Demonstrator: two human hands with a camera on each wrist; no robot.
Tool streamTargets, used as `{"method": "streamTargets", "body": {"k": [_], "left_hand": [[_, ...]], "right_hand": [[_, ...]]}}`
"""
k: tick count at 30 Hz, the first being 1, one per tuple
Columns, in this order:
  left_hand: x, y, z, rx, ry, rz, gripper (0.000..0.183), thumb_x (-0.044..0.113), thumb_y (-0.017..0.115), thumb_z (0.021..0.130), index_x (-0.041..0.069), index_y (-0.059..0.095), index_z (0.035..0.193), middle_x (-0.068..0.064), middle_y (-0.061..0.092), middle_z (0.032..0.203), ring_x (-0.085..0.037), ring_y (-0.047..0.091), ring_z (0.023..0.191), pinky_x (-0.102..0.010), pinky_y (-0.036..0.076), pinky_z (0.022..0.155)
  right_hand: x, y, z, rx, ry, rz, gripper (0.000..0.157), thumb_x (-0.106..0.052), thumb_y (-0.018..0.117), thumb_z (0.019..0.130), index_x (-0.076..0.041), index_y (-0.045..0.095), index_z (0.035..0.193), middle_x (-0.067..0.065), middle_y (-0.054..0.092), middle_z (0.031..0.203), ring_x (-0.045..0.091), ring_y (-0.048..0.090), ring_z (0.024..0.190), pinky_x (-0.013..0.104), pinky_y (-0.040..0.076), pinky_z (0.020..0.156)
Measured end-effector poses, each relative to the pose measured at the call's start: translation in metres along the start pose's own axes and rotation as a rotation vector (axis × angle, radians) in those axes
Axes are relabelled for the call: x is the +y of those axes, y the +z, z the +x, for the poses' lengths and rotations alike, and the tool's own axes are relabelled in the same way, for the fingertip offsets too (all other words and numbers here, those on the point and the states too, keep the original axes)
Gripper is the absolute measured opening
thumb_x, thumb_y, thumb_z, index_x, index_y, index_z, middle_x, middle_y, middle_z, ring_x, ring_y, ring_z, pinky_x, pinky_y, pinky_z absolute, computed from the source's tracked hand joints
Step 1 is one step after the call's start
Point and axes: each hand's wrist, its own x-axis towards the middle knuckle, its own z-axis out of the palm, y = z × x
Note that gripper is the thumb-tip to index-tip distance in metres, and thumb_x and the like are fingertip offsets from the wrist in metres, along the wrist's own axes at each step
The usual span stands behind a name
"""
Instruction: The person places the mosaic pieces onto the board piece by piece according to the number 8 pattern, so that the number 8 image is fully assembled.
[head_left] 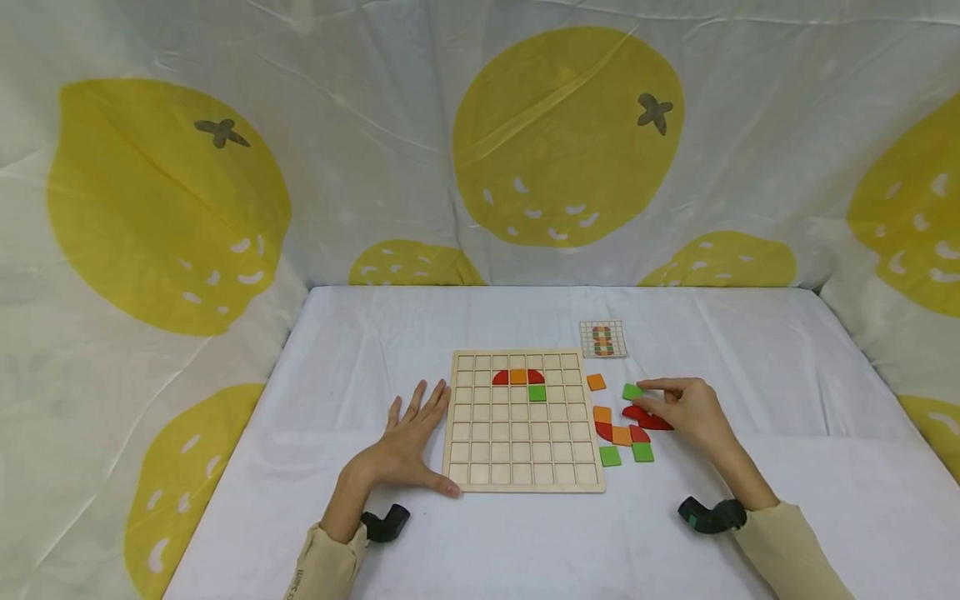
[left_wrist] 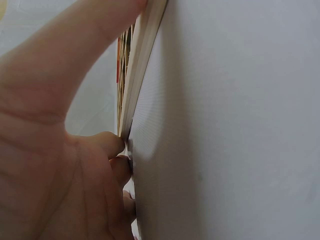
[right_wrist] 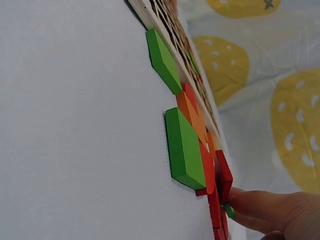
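A wooden grid board [head_left: 491, 442] lies flat on the table. In its upper rows sit an orange square [head_left: 518, 377] between two red quarter-round tiles [head_left: 500, 378], with a green square [head_left: 537, 393] below the right one. Fingers spread, my left hand [head_left: 401, 446] rests against the board's left side, its thumb at the near left corner. To the right of the board, my right hand [head_left: 688, 414] pinches a green square tile [head_left: 632, 391] between thumb and index finger; the right wrist view shows only a sliver of this tile [right_wrist: 229, 210] at the fingertips.
Right of the board lie loose orange [head_left: 596, 382], red [head_left: 656, 422] and green tiles [head_left: 611, 456], some touching or overlapping. A small pattern card [head_left: 602, 339] lies beyond the board's far right corner. Lemon-printed cloth [head_left: 397, 167] hangs behind the white-covered table [head_left: 360, 333].
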Motion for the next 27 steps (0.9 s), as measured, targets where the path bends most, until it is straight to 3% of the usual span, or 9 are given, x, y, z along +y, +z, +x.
{"method": "streamTargets", "body": {"k": [8,16,27], "left_hand": [[0.000,0.000,0.000,0.004,0.003,-0.001,0.150,0.061,0.094,0.062,0.004,0.003,0.166,-0.012,-0.004,0.176,-0.042,-0.015,0.161,-0.071,-0.011,0.123],[0.000,0.000,0.001,0.000,0.001,-0.003,0.149,0.060,0.094,0.062,0.005,0.003,0.166,-0.012,-0.004,0.176,-0.042,-0.016,0.161,-0.071,-0.011,0.124],[-0.002,0.001,0.001,0.002,-0.001,0.001,0.150,0.061,0.094,0.062,0.005,0.002,0.166,-0.011,-0.004,0.176,-0.042,-0.015,0.161,-0.071,-0.011,0.124]], "right_hand": [[-0.006,0.008,0.005,-0.019,-0.039,-0.014,0.037,-0.024,0.082,0.090,-0.002,0.077,0.119,-0.002,0.034,0.056,0.014,0.033,0.053,0.025,0.023,0.048],[-0.014,0.017,0.007,-0.053,-0.020,-0.013,0.039,-0.025,0.083,0.089,-0.005,0.077,0.122,-0.002,0.035,0.056,0.017,0.038,0.053,0.024,0.026,0.049],[-0.013,0.018,0.007,-0.017,-0.053,-0.002,0.034,-0.022,0.084,0.088,-0.004,0.078,0.117,-0.003,0.033,0.056,0.015,0.036,0.054,0.025,0.024,0.048]]}}
